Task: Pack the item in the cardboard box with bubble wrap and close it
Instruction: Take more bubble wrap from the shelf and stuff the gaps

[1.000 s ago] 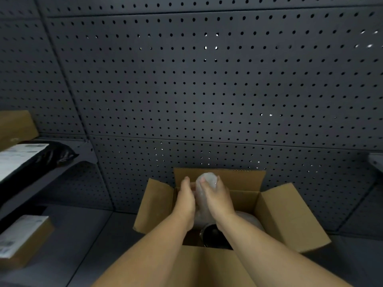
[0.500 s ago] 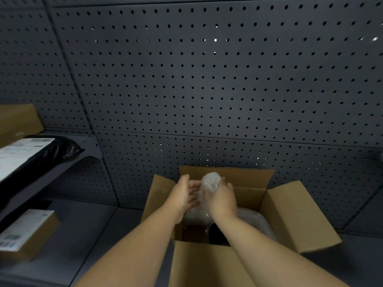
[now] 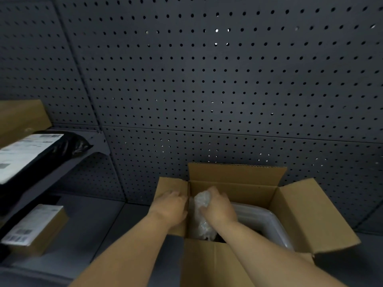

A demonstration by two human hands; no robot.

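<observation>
At far left, a plain brown cardboard carton and a glossy black plastic mailer bag with a white shipping label lie on a dark grey wall shelf. Below them sits a small brown cardboard parcel with a white barcode label. A dark grey perforated pegboard wall fills the background.

At centre, an open brown cardboard box stands on the grey tabletop, all four flaps raised or splayed outward. The person's left hand is at the box's left wall, its fingers curled over the edge where the left flap folds; it appears to steady the box. Just to its right, a crumpled wad of clear bubble wrap stands against the inside of that left wall. The right hand is clamped on the wad's upper part, fingers curled round it.

Further right, inside the box, lies a pale grey item with a rounded rim; what it is cannot be told. A dark shape beneath the wrap is too shadowed to identify.

The bubble wrap looks light, soft and springy, likely to rebound unless pressed down, and is best gripped by the bunched top, as now. The flaps seem stiff and are best taken by their free edges when closing, which is not yet begun.
</observation>
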